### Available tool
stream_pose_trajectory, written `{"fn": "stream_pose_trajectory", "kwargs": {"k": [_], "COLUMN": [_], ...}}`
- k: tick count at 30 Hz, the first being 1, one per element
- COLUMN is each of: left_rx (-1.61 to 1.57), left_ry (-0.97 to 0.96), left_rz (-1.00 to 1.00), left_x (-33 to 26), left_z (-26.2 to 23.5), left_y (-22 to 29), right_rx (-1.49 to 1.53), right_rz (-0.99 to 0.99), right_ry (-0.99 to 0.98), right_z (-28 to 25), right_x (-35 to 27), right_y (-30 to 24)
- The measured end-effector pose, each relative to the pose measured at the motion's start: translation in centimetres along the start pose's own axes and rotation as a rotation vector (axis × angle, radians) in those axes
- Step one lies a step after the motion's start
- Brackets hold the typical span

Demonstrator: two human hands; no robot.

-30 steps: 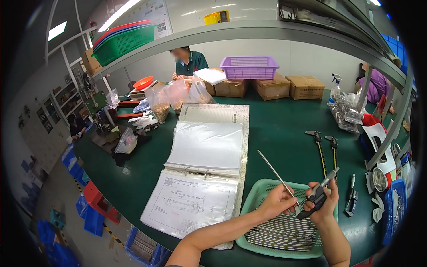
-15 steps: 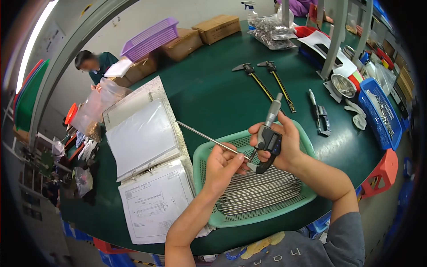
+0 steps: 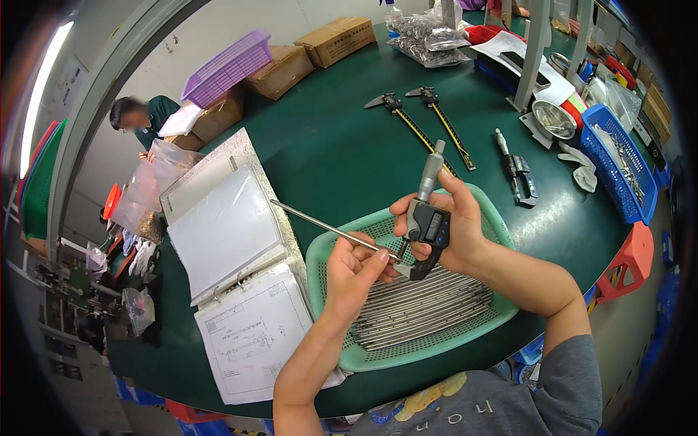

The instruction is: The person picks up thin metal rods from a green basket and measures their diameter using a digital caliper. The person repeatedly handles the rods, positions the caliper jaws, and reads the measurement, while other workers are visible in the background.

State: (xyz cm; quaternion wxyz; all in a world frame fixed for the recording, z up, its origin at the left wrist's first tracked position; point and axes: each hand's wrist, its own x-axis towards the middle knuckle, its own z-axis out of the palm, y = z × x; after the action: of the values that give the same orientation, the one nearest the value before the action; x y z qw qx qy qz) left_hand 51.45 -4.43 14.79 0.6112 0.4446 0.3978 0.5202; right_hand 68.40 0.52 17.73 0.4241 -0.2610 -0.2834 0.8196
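Note:
Between thumb and fingers my left hand [image 3: 354,272] pinches a thin metal rod [image 3: 320,222], which slants up to the left over the binder's edge. The rod's lower right end sits at the jaws of a digital micrometer [image 3: 427,221]; whether the jaws touch it is too small to tell. My right hand [image 3: 462,225] is wrapped round the micrometer's dark frame, its grey thimble pointing up. Both hands are above a green perforated basket [image 3: 502,218], where several similar metal rods [image 3: 425,309] lie side by side.
An open binder [image 3: 251,341] with a drawing lies left of the basket. Two calipers [image 3: 414,123] and another micrometer [image 3: 517,168] rest beyond. A blue basket [image 3: 618,167] of small metal parts stands right, near a white glove [image 3: 579,167]. Across the table, a person [image 3: 145,120] handles a plastic bag.
The view has shifted slightly, so the table's contents appear a little further left and up. Both hands keep their grip, with the rod still at the micrometer's jaws.

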Motion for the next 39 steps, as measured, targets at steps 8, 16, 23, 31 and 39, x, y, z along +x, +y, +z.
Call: {"fn": "stream_pose_trajectory", "kwargs": {"k": [8, 16, 23, 31, 39], "left_rx": [0.005, 0.018, 0.033, 0.027, 0.009], "left_ry": [0.013, 0.017, 0.026, 0.024, 0.038], "left_rz": [0.007, -0.004, -0.020, -0.022, -0.006], "left_x": [-0.03, 0.04, -0.02, 0.06, -0.08], "left_z": [0.20, 0.13, 0.09, 0.08, 0.36], "left_y": [-0.01, -0.04, -0.06, -0.11, -0.02], "right_rx": [-0.001, 0.003, -0.002, 0.000, -0.007], "right_rz": [0.007, 0.002, -0.003, -0.011, -0.011], "right_ry": [-0.010, -0.014, 0.002, 0.002, 0.023], "right_z": [-0.54, -0.57, -0.21, -0.51, -0.52], "right_x": [0.36, 0.30, -0.05, 0.27, 0.28], "right_y": [0.30, 0.30, 0.22, 0.45, 0.43]}}
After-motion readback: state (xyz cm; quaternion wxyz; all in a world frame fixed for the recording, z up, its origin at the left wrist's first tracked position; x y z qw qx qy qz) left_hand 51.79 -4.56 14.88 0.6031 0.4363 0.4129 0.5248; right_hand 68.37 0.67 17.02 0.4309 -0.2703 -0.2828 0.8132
